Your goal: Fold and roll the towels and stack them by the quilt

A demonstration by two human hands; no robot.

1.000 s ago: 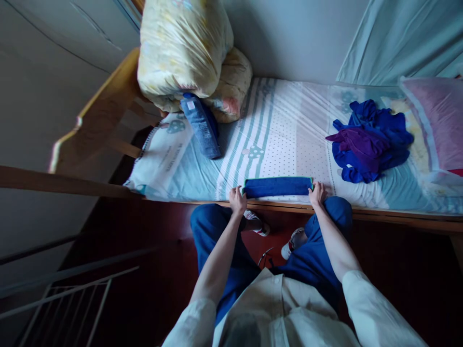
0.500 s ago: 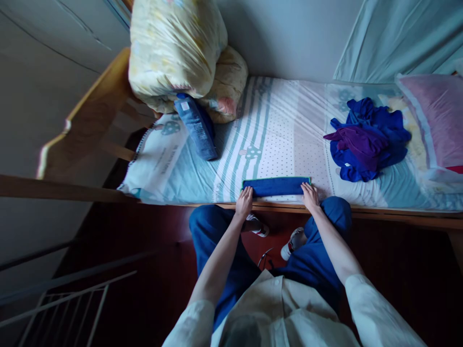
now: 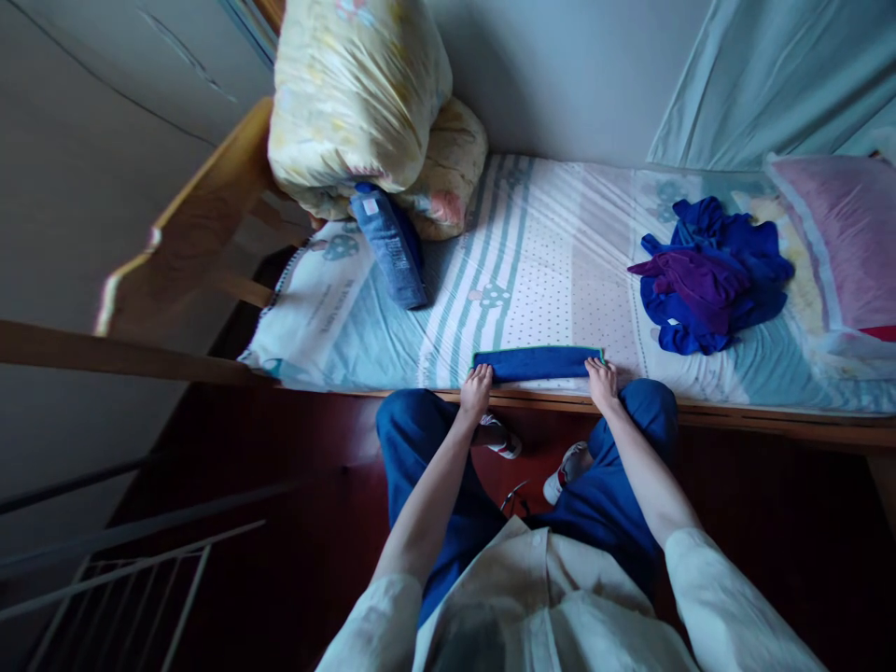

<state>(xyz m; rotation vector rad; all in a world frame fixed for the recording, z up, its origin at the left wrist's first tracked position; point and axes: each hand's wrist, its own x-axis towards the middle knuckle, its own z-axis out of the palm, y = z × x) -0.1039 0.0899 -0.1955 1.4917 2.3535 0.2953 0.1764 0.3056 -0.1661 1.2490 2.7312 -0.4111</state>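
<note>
A blue towel (image 3: 539,364) with a green edge, folded into a long narrow strip, lies along the front edge of the bed. My left hand (image 3: 477,387) is closed on its left end, and my right hand (image 3: 602,381) is closed on its right end. Both sets of fingertips are partly hidden against the cloth. To the right lies a crumpled heap of blue cloths (image 3: 756,271) with a purple cloth (image 3: 700,285) on top. Further left, folded blue cloths (image 3: 390,247) rest against a quilt.
The rolled yellow quilt (image 3: 357,93) is piled at the bed's left end by the wooden bed end (image 3: 189,215). A pink pillow (image 3: 850,233) lies at the right. A white metal rack (image 3: 140,579) stands at lower left. Patterned sheet (image 3: 546,261) covers the mattress.
The view has shifted slightly. Both hands keep their hold at the two ends of the folded towel, which looks nearly the same.
</note>
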